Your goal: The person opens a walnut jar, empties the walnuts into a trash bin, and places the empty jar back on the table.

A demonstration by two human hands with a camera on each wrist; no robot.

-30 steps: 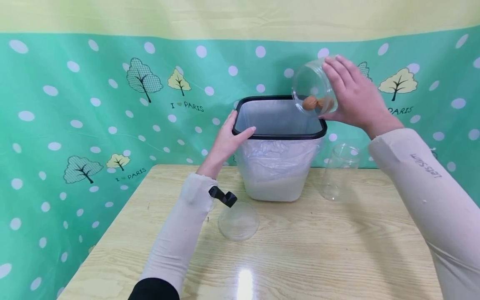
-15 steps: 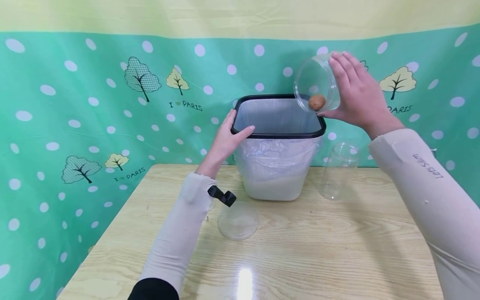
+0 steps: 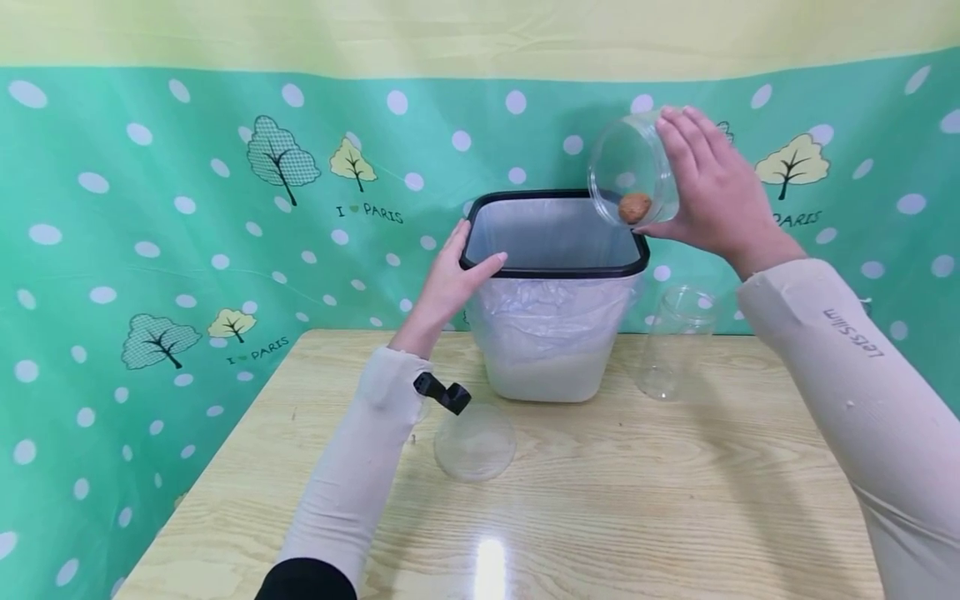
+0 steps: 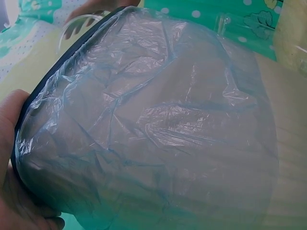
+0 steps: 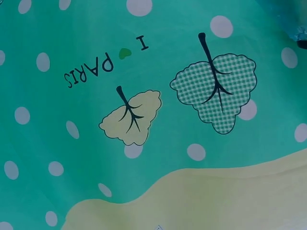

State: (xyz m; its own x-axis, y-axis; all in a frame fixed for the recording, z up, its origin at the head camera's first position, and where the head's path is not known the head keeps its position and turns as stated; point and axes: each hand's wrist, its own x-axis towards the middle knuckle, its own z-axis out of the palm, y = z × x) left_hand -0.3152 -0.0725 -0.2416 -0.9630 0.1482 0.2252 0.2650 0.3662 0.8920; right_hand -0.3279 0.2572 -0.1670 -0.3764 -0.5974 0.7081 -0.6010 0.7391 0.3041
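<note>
My right hand [image 3: 716, 183] grips a clear round jar [image 3: 637, 150], tipped on its side with its mouth facing left over the right rim of a trash can [image 3: 555, 333]. A brown walnut [image 3: 635, 208] lies in the lower part of the jar, near the mouth. My left hand [image 3: 453, 271] holds the can's black rim at the left, its thumb over the edge and fingers along the outside. Up close in the left wrist view, a wrinkled clear bag [image 4: 144, 115] covers the can's side. The right wrist view shows mostly the printed backdrop, without the hand.
A tall clear container [image 3: 675, 346] stands on the wooden table [image 3: 637, 500], just right of the can. In front of the can lies a clear round disc [image 3: 475, 443], beside my left forearm. A green dotted curtain [image 3: 225, 192] hangs behind the table.
Two walnuts showed in the jar a second ago; one shows now. The jar has shifted slightly to the right, still tipped. My left hand stays on the rim.
</note>
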